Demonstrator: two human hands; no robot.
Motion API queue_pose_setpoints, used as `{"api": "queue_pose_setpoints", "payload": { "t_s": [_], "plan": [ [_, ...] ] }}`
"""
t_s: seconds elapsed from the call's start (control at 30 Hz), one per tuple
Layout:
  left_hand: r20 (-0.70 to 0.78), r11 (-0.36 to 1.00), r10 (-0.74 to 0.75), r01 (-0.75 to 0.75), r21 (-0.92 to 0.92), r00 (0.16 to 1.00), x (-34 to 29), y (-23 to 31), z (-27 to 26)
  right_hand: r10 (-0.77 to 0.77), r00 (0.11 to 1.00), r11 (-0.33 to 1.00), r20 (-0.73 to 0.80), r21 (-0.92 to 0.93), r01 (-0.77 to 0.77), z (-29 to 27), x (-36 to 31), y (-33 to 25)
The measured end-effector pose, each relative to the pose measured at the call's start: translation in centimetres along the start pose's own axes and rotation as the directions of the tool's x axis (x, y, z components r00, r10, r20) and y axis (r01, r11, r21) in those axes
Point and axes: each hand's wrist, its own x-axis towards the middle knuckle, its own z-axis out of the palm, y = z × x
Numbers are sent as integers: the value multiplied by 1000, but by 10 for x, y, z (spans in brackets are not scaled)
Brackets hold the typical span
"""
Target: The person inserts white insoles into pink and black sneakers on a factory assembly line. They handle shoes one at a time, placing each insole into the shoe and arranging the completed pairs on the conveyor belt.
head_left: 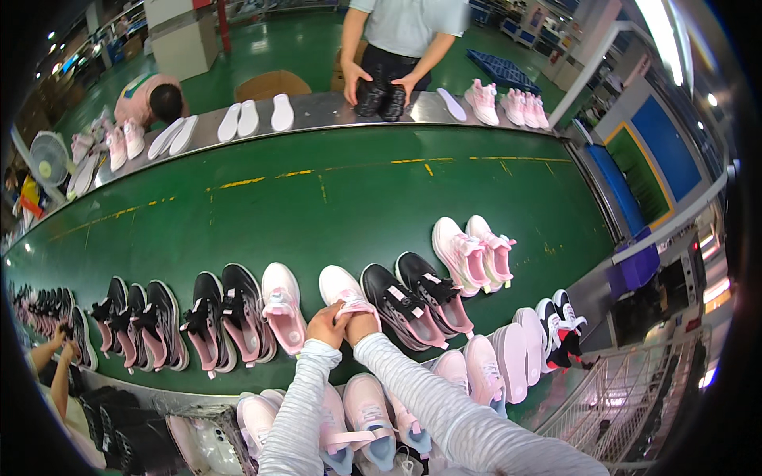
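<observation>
A white sneaker (340,282) with a pink lining stands on the green belt, toe pointing away from me. My left hand (324,326) grips it at the tongue and collar, fingers bent and closed. Inside its opening is my right hand (362,324), with the fingers hidden by the upper. Another white sneaker (281,289) stands just to the left, apart from my hands. On the right a pair of black sneakers (389,299) with pink linings sits close by. Below my forearms, pale pink sneakers (367,401) with blue linings stand along the near edge.
More black sneakers (208,317) line the belt (317,214) leftward. A white pair (460,254) stands farther right, near pink insoles (510,357). Across the belt, a person (405,40) holds black shoes (381,95) at a metal ledge (317,111). Wire racks (611,397) stand at right.
</observation>
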Motion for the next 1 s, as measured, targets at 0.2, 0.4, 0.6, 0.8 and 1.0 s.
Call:
{"api": "queue_pose_setpoints", "payload": {
  "t_s": [0.2, 0.4, 0.6, 0.8, 1.0],
  "plan": [
    [25, 990, -138, 139, -23, 990, 7, 4, 3, 107, 994, 985, -29, 139, -102, -2, -41, 0],
    [-267, 949, 296, -252, 187, 917, -44, 37, 7, -36, 975, 958, -217, 269, 95, -41, -112, 16],
    [337, 709, -398, 53, 704, 853, 28, 0, 61, -113, 937, 954, -330, 226, 195, -17, -112, 18],
    [520, 582, -272, -292, 759, 810, 36, 29, 66, -89, 977, 952, -191, 272, 140, -12, -113, 27],
    [654, 554, -368, -409, 725, 661, 18, 12, 28, -18, 965, 922, -262, 368, 117, -24, -114, 15]
  ]
}}
